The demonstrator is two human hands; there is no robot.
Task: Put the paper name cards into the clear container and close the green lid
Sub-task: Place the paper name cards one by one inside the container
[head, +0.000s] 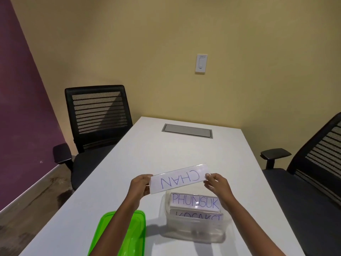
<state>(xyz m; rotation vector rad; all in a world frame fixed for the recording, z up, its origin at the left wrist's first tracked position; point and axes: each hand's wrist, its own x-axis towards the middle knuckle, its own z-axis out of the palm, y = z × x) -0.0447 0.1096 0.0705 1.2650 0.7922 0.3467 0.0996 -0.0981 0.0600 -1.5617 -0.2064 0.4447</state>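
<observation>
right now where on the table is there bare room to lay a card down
Bare table between the held card and the metal hatch. Bare strip right of the clear container. Crowded near edge: green lid, forearms, container.

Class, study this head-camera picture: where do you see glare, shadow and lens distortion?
Head view: glare whitens part of the PHUNSUK card in the clear container; the container and green lid cast soft shadows on the table; wide-angle distortion tilts the walls and stretches the forearms.
</observation>
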